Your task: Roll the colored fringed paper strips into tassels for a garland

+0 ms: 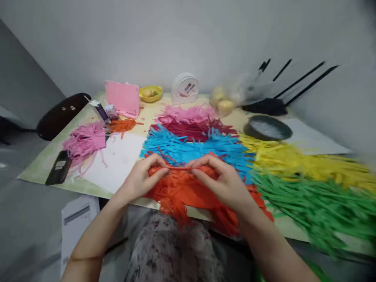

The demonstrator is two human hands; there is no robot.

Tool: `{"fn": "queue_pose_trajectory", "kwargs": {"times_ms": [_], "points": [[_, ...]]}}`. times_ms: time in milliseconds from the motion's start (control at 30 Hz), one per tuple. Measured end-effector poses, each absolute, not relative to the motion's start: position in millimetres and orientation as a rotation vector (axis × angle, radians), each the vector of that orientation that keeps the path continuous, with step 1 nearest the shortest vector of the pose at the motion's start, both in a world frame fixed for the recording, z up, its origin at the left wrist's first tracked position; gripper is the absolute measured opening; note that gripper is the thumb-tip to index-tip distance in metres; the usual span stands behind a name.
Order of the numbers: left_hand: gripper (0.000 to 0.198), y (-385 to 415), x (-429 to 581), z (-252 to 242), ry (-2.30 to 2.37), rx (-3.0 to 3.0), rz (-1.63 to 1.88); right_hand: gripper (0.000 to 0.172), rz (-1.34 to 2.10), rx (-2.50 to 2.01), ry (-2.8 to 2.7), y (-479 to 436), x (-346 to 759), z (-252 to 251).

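Observation:
A pile of orange paper strips point(188, 194) lies at the table's near edge, some hanging over it. My left hand point(142, 178) pinches one thin orange strip point(179, 167) at its left end. My right hand point(221, 180) pinches the same strip at its right end, so the strip runs taut between them just above the pile. Behind the hands lies a heap of blue strips point(194, 147).
More strip heaps: green point(308, 203), yellow point(299, 160), dark red point(190, 129), pink point(84, 141). A white sheet point(117, 160), black phone point(58, 167), dark bowl point(267, 128), pink stand point(122, 98), yellow bowl point(150, 93) and small cartons point(101, 111) also sit on the table.

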State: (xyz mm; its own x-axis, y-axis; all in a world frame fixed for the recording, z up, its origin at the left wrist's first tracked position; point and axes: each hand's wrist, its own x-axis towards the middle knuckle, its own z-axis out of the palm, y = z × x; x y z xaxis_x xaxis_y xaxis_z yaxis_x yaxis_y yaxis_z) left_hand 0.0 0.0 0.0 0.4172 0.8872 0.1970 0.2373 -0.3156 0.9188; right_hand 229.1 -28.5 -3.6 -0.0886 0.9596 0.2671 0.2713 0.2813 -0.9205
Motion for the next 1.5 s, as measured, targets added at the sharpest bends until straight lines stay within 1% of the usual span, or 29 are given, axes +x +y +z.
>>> {"fn": "queue_pose_trajectory", "kwargs": {"times_ms": [133,233,300,467,533,633,700,800,900,1000,1067,1133,1167,1200,1267,1367,1433,1500], "points": [[0.009,-4.7,5.6,-5.9,0.779,1.484,0.916,0.012,1.103,-1.057,-1.413,-29.2,225.8,-11.3],[0.016,-4.3,6.5,-7.0,0.760,1.375,0.917,0.016,1.201,-0.974,-1.318,-28.1,223.8,-16.7],[0.018,-2.9,7.3,-8.4,0.751,1.308,0.924,0.015,1.248,-0.927,-1.255,-26.2,223.1,-20.5],[0.010,0.0,13.6,-22.9,0.709,1.136,0.981,0.007,1.299,-0.830,-1.200,-21.3,222.0,-30.7],[0.010,0.2,13.8,-29.6,0.687,1.117,1.005,0.008,1.282,-0.815,-1.202,-21.9,221.6,-32.7],[0.015,-0.2,6.8,-30.0,0.711,1.298,0.974,0.016,1.119,-0.884,-1.362,-26.6,222.4,-29.3],[0.016,-1.3,0.4,-21.6,0.784,1.627,0.924,0.022,0.897,-0.942,-1.574,-30.4,223.6,-23.0],[0.016,-3.5,-3.7,-3.1,0.869,2.145,0.833,0.026,0.596,-0.921,-1.843,-34.5,223.8,-12.7],[0.015,-4.4,-0.2,9.4,0.863,2.356,0.685,0.026,0.451,-0.843,-1.979,-36.9,222.1,-7.6],[0.013,-2.1,2.8,10.4,0.867,2.426,0.592,0.028,0.400,-0.842,-2.043,-38.7,223.2,-7.8],[0.015,0.6,2.3,6.4,0.875,2.522,0.583,0.027,0.469,-0.896,-2.064,-38.1,227.3,-7.3],[0.017,3.2,1.0,0.7,0.883,2.694,0.628,0.025,0.686,-0.982,-2.051,-34.7,232.2,-4.6],[0.018,4.2,0.5,-2.1,0.876,2.807,0.670,0.028,0.826,-1.033,-2.019,-31.9,234.0,-2.8],[0.018,5.0,0.2,-4.5,0.852,2.926,0.729,0.030,0.972,-1.077,-1.979,-28.7,234.8,-1.2],[0.015,5.7,0.0,-7.5,0.751,3.130,0.891,0.029,1.261,-1.094,-1.896,-22.2,232.7,0.1],[0.012,5.7,-1.0,-9.4,0.580,3.256,1.158,0.031,1.597,-0.987,-1.738,-17.4,221.5,-4.6],[0.014,5.6,-1.8,-12.2,0.576,3.228,1.275,0.032,1.678,-0.939,-1.585,-19.0,211.7,-9.8],[0.017,4.8,-0.5,-17.9,0.678,3.091,1.369,0.031,1.643,-0.929,-1.465,-22.6,202.7,-13.9]]}}
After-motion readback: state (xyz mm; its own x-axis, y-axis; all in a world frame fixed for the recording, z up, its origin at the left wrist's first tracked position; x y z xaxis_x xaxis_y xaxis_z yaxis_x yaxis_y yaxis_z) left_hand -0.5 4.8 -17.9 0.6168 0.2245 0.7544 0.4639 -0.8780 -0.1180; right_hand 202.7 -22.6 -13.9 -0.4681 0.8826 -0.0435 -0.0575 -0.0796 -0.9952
